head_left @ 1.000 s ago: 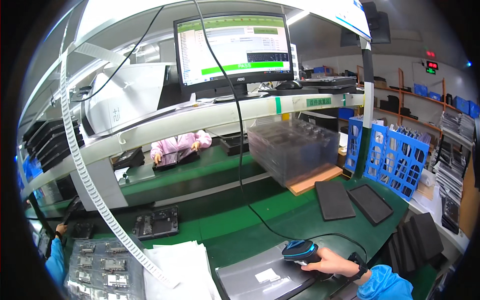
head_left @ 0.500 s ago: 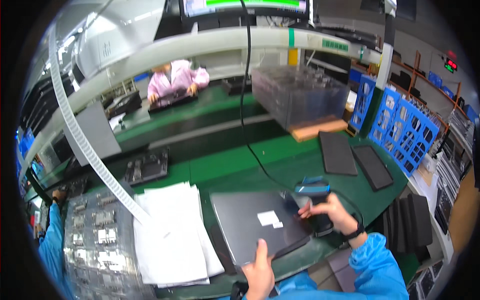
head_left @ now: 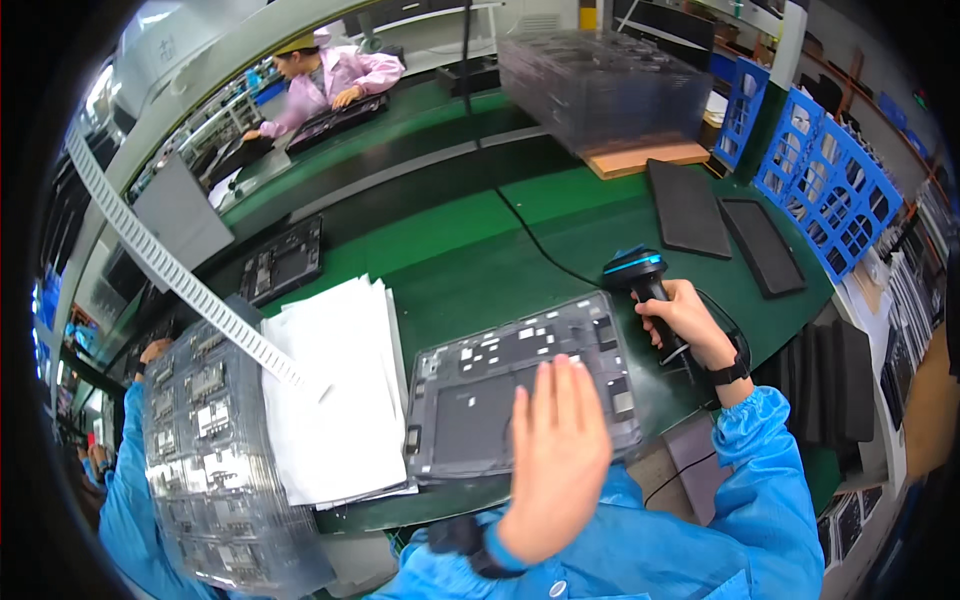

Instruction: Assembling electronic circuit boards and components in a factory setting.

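A flat dark device housing [head_left: 450,400], its inside facing up with small white labels and parts along its edges, lies on the green bench in front of me. Over its lower right part is my left hand [head_left: 562,440], fingers stretched out and holding nothing; whether the fingertips touch it I cannot tell. To the right of the housing, my right hand [head_left: 690,322] is wrapped around the handle of a black and blue handheld barcode scanner [head_left: 640,268], its head tilted up to the left. The scanner's cable runs behind my right wrist.
White paper sheets [head_left: 330,400] and stacked clear trays of metal parts [head_left: 210,420] stand left. Two dark foam pads [head_left: 690,208] lie far right, beside blue racks [head_left: 825,185]. A black cable [head_left: 530,230] crosses the bench. Across it works a person in pink [head_left: 335,80].
The housing shows its parts-filled inside instead of the plain dark side with white labels. My right hand has left its edge and taken hold of the scanner. My left hand has moved over the housing.
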Available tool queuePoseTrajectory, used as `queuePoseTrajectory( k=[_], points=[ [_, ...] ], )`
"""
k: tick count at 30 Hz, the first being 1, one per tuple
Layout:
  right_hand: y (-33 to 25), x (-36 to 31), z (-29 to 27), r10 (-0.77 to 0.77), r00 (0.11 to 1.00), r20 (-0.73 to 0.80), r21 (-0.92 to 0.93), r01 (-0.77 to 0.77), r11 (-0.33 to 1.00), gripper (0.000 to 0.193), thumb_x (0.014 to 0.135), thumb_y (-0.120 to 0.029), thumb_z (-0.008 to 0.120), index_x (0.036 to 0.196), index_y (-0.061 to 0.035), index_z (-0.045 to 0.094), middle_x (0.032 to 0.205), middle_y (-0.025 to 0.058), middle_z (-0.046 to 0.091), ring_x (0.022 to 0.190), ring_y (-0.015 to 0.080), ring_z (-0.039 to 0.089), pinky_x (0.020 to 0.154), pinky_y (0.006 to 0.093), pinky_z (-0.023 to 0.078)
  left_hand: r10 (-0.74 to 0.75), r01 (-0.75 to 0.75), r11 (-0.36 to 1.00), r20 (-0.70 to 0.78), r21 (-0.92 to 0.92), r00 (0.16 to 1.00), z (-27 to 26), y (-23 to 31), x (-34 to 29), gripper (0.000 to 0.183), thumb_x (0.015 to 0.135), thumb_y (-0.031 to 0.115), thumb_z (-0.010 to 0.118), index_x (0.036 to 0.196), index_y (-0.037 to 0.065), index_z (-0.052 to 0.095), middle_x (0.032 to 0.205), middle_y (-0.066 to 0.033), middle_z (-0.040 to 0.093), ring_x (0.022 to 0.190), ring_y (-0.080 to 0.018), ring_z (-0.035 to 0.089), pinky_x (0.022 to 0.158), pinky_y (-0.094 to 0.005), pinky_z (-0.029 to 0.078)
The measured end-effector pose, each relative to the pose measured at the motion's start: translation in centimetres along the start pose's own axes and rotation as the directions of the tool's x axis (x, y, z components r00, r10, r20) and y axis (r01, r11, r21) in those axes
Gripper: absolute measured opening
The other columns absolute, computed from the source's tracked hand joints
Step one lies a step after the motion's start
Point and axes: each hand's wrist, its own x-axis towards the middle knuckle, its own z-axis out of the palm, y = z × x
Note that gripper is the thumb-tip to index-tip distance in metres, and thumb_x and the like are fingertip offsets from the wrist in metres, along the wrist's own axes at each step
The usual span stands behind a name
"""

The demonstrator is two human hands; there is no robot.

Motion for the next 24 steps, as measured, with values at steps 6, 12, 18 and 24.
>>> queuePoseTrajectory(
  k=[6, 12, 18, 24],
  points=[
    [-3.4, -3.7, 0.4, -0.257, 0.964, 0.069, 0.471, 0.196, 0.86, 0.045, 0.082, -0.011, 0.066, 0.121, 0.0094, 0.059, 0.07, 0.0032, 0.057, 0.053, 0.0136, 0.053, 0.051, 0.0288, 0.044, 0.022, -0.004, 0.956, 0.061, -0.293, 0.998, 3.5, -1.9, -0.4, 0.067, 0.087, 0.024, 0.074, 0.137, -0.012, 0.049, 0.143, -0.0286, 0.051, 0.136, -0.0412, 0.048, 0.113, -0.0498, 0.038],
    [-8.6, -10.5, 3.2, -0.692, 0.641, 0.331, 0.933, -0.332, 0.139, 0.038, 0.078, -0.017, 0.059, 0.114, -0.02, 0.05, 0.104, 0.0094, 0.06, 0.123, 0.0351, 0.042, 0.096, 0.0618, 0.041, -0.277, 0.246, 0.929, -0.081, -0.275, 0.957, -3.2, -8.0, -5.5, 0.059, 0.072, 0.012, 0.085, 0.125, -0.001, 0.062, 0.136, -0.0236, 0.056, 0.13, -0.0439, 0.05, 0.106, -0.0482, 0.044],
    [-15.9, -11.7, 6.3, -0.809, 0.142, 0.57, 0.792, -0.359, 0.494, 0.026, 0.076, -0.01, 0.059, 0.1, -0.0184, 0.052, 0.105, 0.0111, 0.053, 0.114, 0.0365, 0.045, 0.093, 0.0672, 0.042, -0.42, 0.43, 0.903, -0.17, 0.022, 0.891, -4.1, -12.0, -9.7, 0.049, 0.077, 0.006, 0.078, 0.122, -0.006, 0.063, 0.126, -0.0235, 0.063, 0.118, -0.0373, 0.06, 0.1, -0.0445, 0.048],
    [-16.8, -12.2, 7.0, -0.801, 0.13, 0.585, 0.794, -0.294, 0.532, 0.026, 0.077, -0.011, 0.06, 0.101, -0.0177, 0.054, 0.106, 0.0117, 0.055, 0.112, 0.0366, 0.047, 0.091, 0.0654, 0.043, -0.794, 0.696, 0.596, -0.165, -0.4, 0.585, -3.6, -12.7, -11.4, 0.037, 0.087, 0.0, 0.068, 0.123, -0.007, 0.062, 0.119, -0.0201, 0.068, 0.11, -0.0284, 0.066, 0.096, -0.0368, 0.05]
  ],
)
